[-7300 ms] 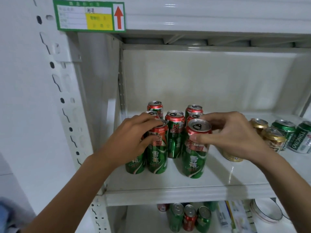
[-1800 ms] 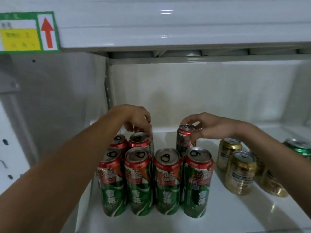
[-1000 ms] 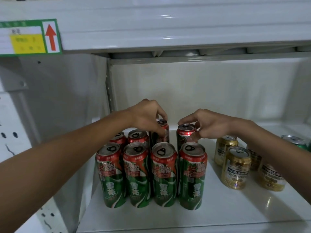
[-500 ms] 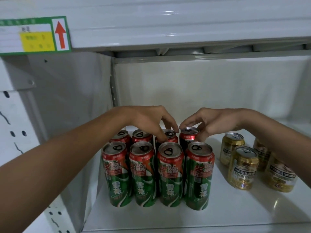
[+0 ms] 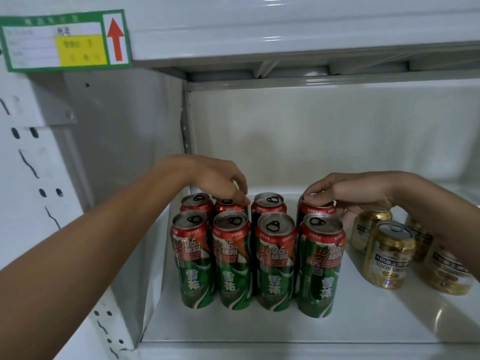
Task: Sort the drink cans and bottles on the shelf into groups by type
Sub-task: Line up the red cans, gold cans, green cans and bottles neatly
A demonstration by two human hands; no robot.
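Several tall red-and-green cans (image 5: 275, 261) stand in two rows at the left of the white shelf (image 5: 259, 331). My left hand (image 5: 220, 181) reaches over the back row, its curled fingertips on the top of the second back-row can (image 5: 228, 205). My right hand (image 5: 345, 190) grips the rim of the rightmost back-row can (image 5: 315, 207) from above. Several short gold cans (image 5: 388, 255) stand to the right, partly hidden behind my right forearm.
The shelf's side panel (image 5: 117, 165) closes the left side and the upper shelf board (image 5: 285, 29) hangs low overhead. A green and yellow label with a red arrow (image 5: 65, 40) is stuck on it. Bare shelf lies behind the cans and along the front edge.
My left hand has shifted left, from the third back-row can to the second. My right hand and its can moved slightly right, and a gap has opened in the back row.
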